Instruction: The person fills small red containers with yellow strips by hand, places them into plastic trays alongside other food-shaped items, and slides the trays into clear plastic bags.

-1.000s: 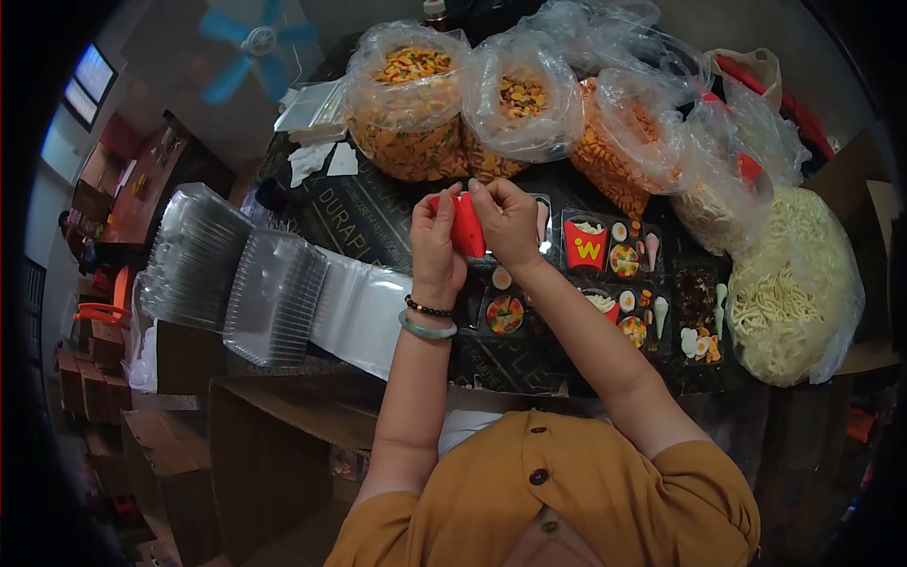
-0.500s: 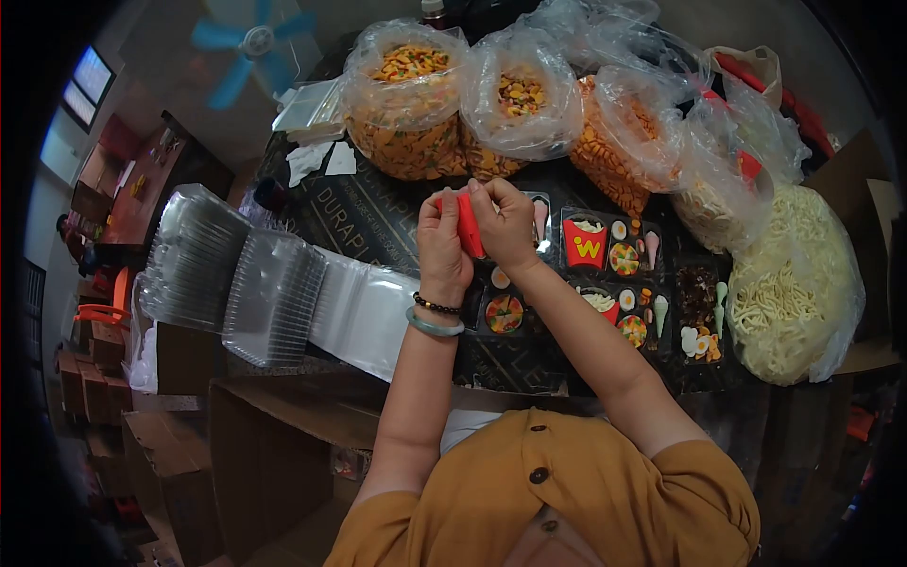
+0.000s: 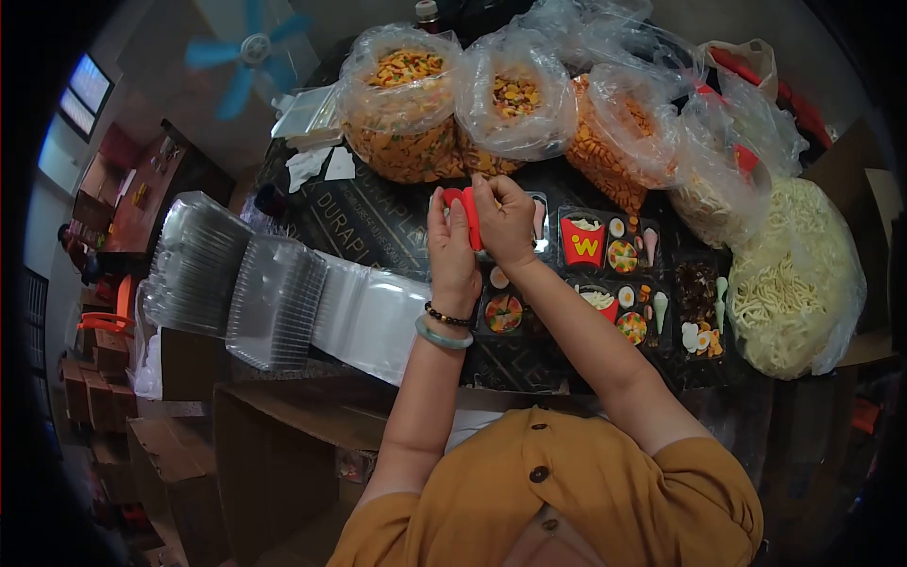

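Note:
Between both hands is a small red carton (image 3: pixel 472 219), like the red fries box (image 3: pixel 582 246) with a yellow mark in a tray to the right. My left hand (image 3: pixel 453 253) has its fingers and thumb closed on the carton's left side. My right hand (image 3: pixel 507 225) pinches its right side. Below them, partly hidden by my right forearm, lies a compartment tray with a round pizza-like piece (image 3: pixel 504 313). More trays to the right hold egg-like pieces (image 3: pixel 626 297), cone-like pieces (image 3: pixel 660 311) and pale strips (image 3: pixel 599 300).
Large open plastic bags of colourful small pieces (image 3: pixel 402 142), orange pieces (image 3: pixel 614 142) and pale strips (image 3: pixel 789 293) line the table's back and right. Stacked clear plastic lids or trays (image 3: pixel 274 302) lie left. Cardboard boxes (image 3: pixel 283 454) stand below, and a blue fan (image 3: pixel 253 49) is behind.
My left fingers have straightened and shifted along the red carton, so more of it shows between the hands. My right hand keeps its pinch. The view has shifted slightly.

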### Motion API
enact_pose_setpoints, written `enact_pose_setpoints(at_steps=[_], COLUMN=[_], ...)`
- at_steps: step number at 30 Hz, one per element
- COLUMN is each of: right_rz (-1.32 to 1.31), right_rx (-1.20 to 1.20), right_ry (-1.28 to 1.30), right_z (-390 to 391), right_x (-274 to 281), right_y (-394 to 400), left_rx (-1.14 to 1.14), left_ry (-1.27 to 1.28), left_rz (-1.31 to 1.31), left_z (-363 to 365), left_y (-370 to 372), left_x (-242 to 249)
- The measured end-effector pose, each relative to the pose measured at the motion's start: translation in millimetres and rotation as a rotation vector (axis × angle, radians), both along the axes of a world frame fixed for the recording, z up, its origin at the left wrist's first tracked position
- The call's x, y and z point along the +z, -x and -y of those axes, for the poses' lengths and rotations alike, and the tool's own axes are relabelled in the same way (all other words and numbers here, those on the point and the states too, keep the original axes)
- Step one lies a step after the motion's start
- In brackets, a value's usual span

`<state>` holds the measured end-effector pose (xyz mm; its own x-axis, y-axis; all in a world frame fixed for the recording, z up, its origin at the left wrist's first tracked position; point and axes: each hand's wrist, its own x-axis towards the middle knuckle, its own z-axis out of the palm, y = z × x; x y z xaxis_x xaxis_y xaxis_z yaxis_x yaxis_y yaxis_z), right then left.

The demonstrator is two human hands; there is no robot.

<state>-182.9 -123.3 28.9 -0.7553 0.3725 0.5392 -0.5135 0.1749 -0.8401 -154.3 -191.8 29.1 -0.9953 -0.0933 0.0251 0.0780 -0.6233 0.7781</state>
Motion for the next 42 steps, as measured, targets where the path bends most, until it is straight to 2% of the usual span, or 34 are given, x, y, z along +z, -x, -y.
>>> enact_pose_setpoints(at_steps=[3, 7, 9, 10, 12, 16, 19, 21, 22, 24, 31, 33, 36, 40, 42], right_rz=[0.029, 0.09, 0.1, 0.119, 0.135, 0.067, 0.059, 0.061, 0.146, 0.23, 0.155, 0.164, 0.202, 0.112, 0.062], right_rx=[0.011, 0.107, 0.158, 0.182, 0.203, 0.226, 0.265, 0.274, 0.291, 0.308, 0.258, 0.239, 0.285, 0.251, 0.239], right_ry=[0.065, 0.077, 0.091, 0.089, 0.087, 0.009, -0.027, -0.07, -0.019, 0.03, 0.096, 0.075, 0.114, 0.061, 0.002], right_z=[0, 0, 1, 0, -2, -2, -3, -2, 0, 3, 11, 10, 13, 19, 19], right_x=[3, 1, 2, 3, 4, 0, -3, -1, 3, 5, 0, 3, 3, 3, 3], right_y=[-2, -9, -13, -16, -16, -16, -14, -18, -23, -26, -26, -26, -25, -25, -24], left_rx=[-0.034, -0.132, -0.009, -0.006, 0.066, 0.042, 0.089, 0.044, 0.044, 0.181, 0.263, 0.358, 0.361, 0.41, 0.43], left_ry=[0.116, 0.141, 0.425, 0.426, 0.665, 0.598, 0.687, 0.706, 0.707, 0.752, 0.792, 0.94, 0.961, 0.97, 0.856], left_rz=[-0.062, -0.136, -0.214, -0.213, -0.292, -0.212, -0.256, -0.165, -0.164, -0.19, -0.19, -0.343, -0.274, -0.258, -0.237], left_z=[2, 7, 14, 17, 21, 23, 23, 23, 22, 20, 17, 16, 16, 20, 23], left_y=[-11, -27, -27, -28, -30, -34, -35, -39, -38, -34, -28, -25, -28, -21, -18], left_x=[-9, -4, -8, -7, -4, 3, 2, 6, 3, -5, -13, -16, -9, -16, -20])
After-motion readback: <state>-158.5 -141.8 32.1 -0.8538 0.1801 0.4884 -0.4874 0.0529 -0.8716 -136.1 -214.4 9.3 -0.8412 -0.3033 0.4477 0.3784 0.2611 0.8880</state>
